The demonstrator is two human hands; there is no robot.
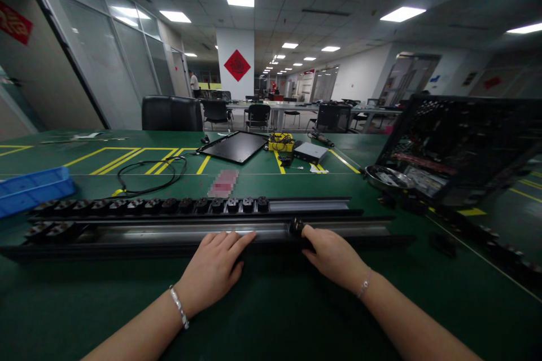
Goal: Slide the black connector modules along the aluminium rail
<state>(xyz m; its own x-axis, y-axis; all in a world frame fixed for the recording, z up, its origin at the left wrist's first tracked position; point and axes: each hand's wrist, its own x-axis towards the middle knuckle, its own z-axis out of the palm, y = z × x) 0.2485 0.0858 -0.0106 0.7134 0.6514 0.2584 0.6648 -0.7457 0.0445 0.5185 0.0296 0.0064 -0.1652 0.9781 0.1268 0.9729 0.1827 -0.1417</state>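
Observation:
A long black metal channel (186,232) with a shiny inside lies across the green table in front of me. My left hand (214,264) rests on its near edge with fingers stretched out, holding nothing. My right hand (332,254) pinches a small black socket module (297,227) at the channel, right of my left hand. Whether the module is seated inside cannot be made out. Two socket modules (49,230) sit at the channel's left end. Behind it, a second black channel (311,205) carries a row of several black socket modules (169,205), with its right part bare.
More black modules (486,237) line the right side, below an open computer case (461,152) and a metal bowl (387,176). A blue bin (36,189) stands at left. Further back lie a black cable (150,175), a flat black panel (235,146) and a grey box (311,152).

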